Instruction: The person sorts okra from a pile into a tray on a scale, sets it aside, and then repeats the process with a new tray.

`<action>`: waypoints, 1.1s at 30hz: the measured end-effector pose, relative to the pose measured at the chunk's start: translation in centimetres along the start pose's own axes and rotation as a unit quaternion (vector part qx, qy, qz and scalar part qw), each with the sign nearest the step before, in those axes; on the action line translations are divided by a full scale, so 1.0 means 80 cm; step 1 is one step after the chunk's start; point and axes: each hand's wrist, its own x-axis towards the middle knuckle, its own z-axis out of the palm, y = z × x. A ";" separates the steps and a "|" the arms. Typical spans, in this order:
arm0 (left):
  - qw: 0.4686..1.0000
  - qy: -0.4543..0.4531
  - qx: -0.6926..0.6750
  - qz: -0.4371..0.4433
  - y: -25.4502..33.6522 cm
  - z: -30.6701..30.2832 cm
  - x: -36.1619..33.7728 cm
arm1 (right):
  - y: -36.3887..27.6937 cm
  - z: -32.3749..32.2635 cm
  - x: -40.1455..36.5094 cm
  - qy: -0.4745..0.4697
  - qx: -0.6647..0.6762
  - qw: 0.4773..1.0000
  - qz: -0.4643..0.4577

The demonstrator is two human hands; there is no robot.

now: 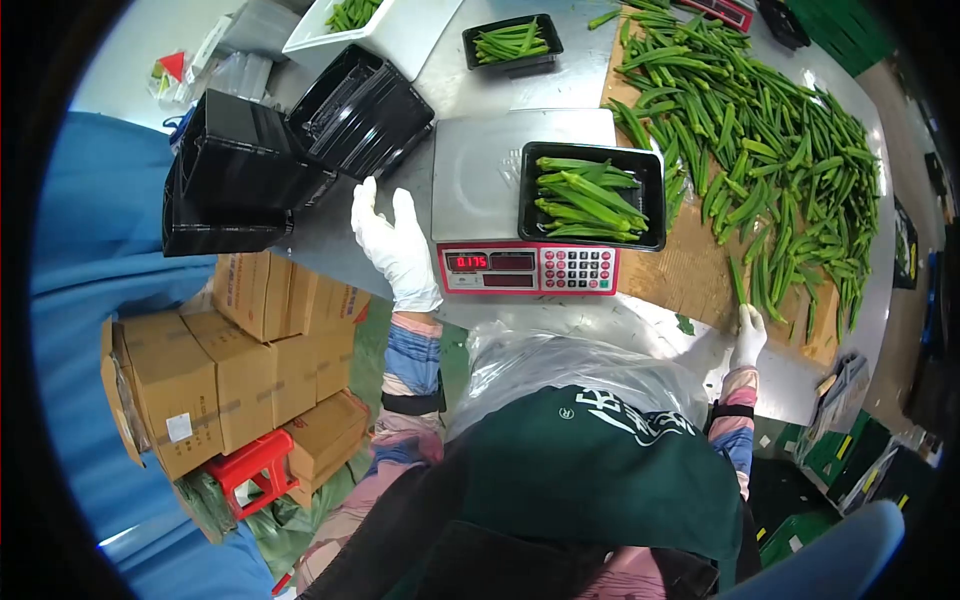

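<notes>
My left hand (392, 248), in a white glove, is raised just left of the scale with thumb and fingers apart and nothing in it. Nearest to it are stacked black plastic trays (365, 115). The red-framed digital scale (480, 180) reads 0.175. On its right side rests a black tray (652, 205) holding several green okra pods (590, 200). My right hand (748, 338), gloved too, is at the front edge of the okra pile (770, 150). Its fingertips are closed on the lower end of an okra pod (738, 282) that points away from me.
Another black tray of okra (512, 45) sits behind the scale, beside a white bin (400, 35). A brown board (690, 270) lies under the pile. Cardboard boxes (170, 390) and a red stool (255, 470) stand on the floor at left. Green crates (840, 450) are at lower right.
</notes>
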 end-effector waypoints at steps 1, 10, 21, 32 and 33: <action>1.000 -0.003 0.018 0.001 -0.005 -0.003 0.004 | -0.001 0.000 -0.001 -0.007 -0.005 1.000 0.000; 0.958 -0.179 -0.209 -0.085 0.006 0.025 -0.001 | 0.009 0.013 -0.014 0.023 -0.101 0.992 -0.069; 0.850 -0.491 -0.088 -0.167 0.021 0.109 -0.023 | 0.002 0.030 -0.039 0.053 -0.110 0.982 -0.146; 0.889 -0.450 -0.053 -0.064 -0.141 0.296 0.193 | -0.002 0.040 -0.046 0.077 -0.083 0.988 -0.101; 0.886 -0.461 -0.024 0.030 -0.203 0.332 0.211 | -0.003 0.041 -0.047 0.078 -0.080 0.989 -0.095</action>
